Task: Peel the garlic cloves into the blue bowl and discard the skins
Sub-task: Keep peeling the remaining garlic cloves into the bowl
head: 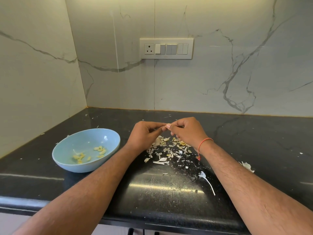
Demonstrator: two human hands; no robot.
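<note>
A small garlic clove (167, 125) is pinched between the fingertips of my left hand (145, 134) and my right hand (186, 131), held above the black counter. Most of the clove is hidden by my fingers. Under both hands lies a pile of garlic skins (169, 150), white and yellowish scraps spread over the counter. To the left stands the blue bowl (67, 150), tilted slightly, with several peeled yellow cloves (100, 150) in its bottom.
The black counter (160, 192) meets marble walls at the back and left. A garlic stem with skin (207, 182) lies near my right forearm, and another skin scrap (247, 166) lies further right. A switch panel (166, 48) is on the back wall.
</note>
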